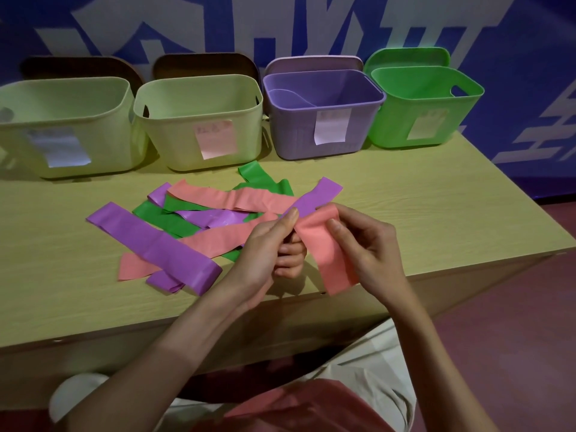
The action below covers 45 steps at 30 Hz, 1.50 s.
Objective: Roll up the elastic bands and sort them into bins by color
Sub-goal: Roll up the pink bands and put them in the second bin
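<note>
Our left hand and right hand both pinched one pink band above the table's near edge. Left of that band lay a tangled pile of bands, purple, green and pink. Beyond the pile stood two pale bins, a purple bin holding a purple scoop-like piece, and a green bin.

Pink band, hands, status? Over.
Both hands, left and right, pinch pink band. Not rolled yet. Pile unsorted. Nothing blocking bins.
</note>
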Available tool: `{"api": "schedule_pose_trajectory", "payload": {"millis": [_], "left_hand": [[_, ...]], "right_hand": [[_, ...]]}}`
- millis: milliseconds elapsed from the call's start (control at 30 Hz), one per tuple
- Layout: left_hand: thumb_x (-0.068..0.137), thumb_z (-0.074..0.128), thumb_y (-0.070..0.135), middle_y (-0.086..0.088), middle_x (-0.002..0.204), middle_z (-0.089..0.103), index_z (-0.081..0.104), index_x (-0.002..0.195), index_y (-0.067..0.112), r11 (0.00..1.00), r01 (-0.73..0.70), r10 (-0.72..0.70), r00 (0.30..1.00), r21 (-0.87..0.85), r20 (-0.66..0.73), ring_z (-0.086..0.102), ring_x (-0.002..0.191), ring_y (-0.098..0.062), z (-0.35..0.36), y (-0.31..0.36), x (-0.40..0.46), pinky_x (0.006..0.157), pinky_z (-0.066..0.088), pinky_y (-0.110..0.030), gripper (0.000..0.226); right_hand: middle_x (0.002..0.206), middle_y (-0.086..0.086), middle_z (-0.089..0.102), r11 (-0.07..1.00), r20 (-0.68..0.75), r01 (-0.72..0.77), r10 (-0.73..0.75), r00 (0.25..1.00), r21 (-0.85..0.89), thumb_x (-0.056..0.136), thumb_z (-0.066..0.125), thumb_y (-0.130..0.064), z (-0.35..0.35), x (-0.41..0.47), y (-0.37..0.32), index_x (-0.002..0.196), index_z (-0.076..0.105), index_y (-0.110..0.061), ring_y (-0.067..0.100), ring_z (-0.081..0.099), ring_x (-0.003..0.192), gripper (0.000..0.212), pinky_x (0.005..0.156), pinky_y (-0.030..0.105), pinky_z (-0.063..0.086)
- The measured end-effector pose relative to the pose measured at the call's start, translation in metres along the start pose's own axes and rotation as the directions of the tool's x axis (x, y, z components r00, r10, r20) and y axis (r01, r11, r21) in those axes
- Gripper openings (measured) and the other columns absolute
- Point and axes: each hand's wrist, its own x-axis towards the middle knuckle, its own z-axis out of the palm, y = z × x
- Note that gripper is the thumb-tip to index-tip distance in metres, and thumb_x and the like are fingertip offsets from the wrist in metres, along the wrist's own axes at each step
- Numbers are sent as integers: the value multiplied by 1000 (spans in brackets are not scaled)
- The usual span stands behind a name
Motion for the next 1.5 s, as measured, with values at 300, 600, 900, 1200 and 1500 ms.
{"api": "schedule_pose_trajectory", "payload": {"millis": [300,600,900,1200,1500], "left_hand": [[101,39,32,-4,55,36,46,73,5,912,-150,198,976,381,-90,30,41,-5,-7,-12,7,40,25,-17,39],[95,43,35,0,66,50,51,85,13,361,-357,496,856,861,147,48,62,-16,-13,-17,4,62,40,-43,26],[98,40,38,12,56,40,49,88,-3,675,-345,432,901,653,30,37,51,-7,-11,-20,5,50,32,-27,43],[91,42,34,4,53,21,41,93,6,997,-62,55,990,53,129,18,42,-6,-5,-5,-5,40,15,-16,27],[92,47,49,-4,63,45,54,86,18,650,-394,427,897,650,117,44,57,-19,-16,-19,-2,51,37,-39,32]], "right_hand": [[104,-13,69,999,-63,-1,-2,998,-47,89,58,-14,0,1,3,113,65,-20,-3,64,97,25,82,16,48],[100,-12,73,998,-20,-65,65,998,14,92,54,-18,3,2,1,108,67,-27,1,62,93,22,80,21,49],[114,3,70,995,26,-78,76,997,59,90,61,-14,9,2,0,123,62,-7,5,64,98,34,81,19,49],[78,-18,68,996,27,-14,12,1000,92,85,64,-10,5,8,-9,92,67,-15,-6,58,71,10,65,10,43],[63,-12,59,993,-29,-41,45,999,112,84,67,-17,5,5,-5,76,62,-6,-2,51,55,14,51,10,38]]}}
